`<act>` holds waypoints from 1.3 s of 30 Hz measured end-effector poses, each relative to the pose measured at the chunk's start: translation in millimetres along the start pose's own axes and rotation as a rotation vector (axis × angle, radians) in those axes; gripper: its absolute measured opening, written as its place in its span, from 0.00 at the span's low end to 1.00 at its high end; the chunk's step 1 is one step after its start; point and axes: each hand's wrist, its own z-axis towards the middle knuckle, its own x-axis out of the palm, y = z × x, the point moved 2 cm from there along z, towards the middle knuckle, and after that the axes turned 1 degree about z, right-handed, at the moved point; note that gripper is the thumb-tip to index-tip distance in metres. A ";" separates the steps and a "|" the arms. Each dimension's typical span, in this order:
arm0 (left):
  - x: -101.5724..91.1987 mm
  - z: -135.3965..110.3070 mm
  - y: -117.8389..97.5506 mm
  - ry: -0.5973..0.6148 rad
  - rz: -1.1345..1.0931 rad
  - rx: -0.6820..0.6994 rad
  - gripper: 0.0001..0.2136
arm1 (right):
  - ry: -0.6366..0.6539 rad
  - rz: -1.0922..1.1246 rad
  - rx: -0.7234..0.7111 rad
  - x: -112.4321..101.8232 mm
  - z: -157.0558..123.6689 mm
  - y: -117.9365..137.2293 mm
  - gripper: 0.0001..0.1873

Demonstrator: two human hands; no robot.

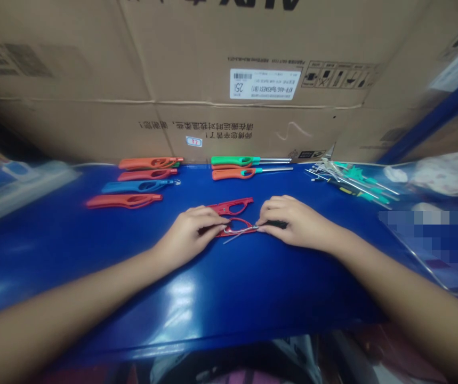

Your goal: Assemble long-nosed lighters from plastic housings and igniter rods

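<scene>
left hand: the left hand (192, 230) lies palm down on the blue table (93, 240), fingers curled and pinched onto the left end of a red shell (236, 226), pressing it to the surface.
right hand: the right hand (292, 220) lies palm down just right of the shell, fingertips closed on a thin metal rod (240, 233) where it meets the shell's right end; a dark piece shows under its fingers, too hidden to make out.
red shell: flat on the table between the two hands, near the middle of the table; its looped opening faces up.
second red shell: another red half (232, 205) lies just behind the first, touching or nearly touching it, i cannot tell which.
rod: slants down and left from the right fingertips across the lower shell, its free end resting on the table.
left rear: four loose shells in a row, orange (149, 162), red (146, 174), blue (136, 186) and red-orange (122, 200), well apart from the hands.
middle rear: a green lighter (248, 160) and an orange lighter (248, 172) with metal tubes, side by side.
right rear: a heap of rods with green parts (352, 181).
backdrop: cardboard boxes (229, 74) stand along the table's far edge.
</scene>
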 end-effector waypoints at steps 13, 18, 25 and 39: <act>2.7 -1.4 0.0 0.079 -0.014 0.072 0.09 | 0.098 0.266 0.479 4.6 6.2 6.5 0.08; 1.8 -4.2 -3.4 0.006 0.019 0.035 0.09 | 0.139 0.242 0.463 1.0 4.9 8.0 0.08; -2.2 -2.4 -7.6 0.006 0.036 0.014 0.05 | 0.158 0.274 0.471 -1.0 -0.3 3.1 0.09; 0.4 0.1 -9.4 0.050 0.090 -0.021 0.06 | 0.172 0.177 0.417 -4.2 0.6 15.0 0.08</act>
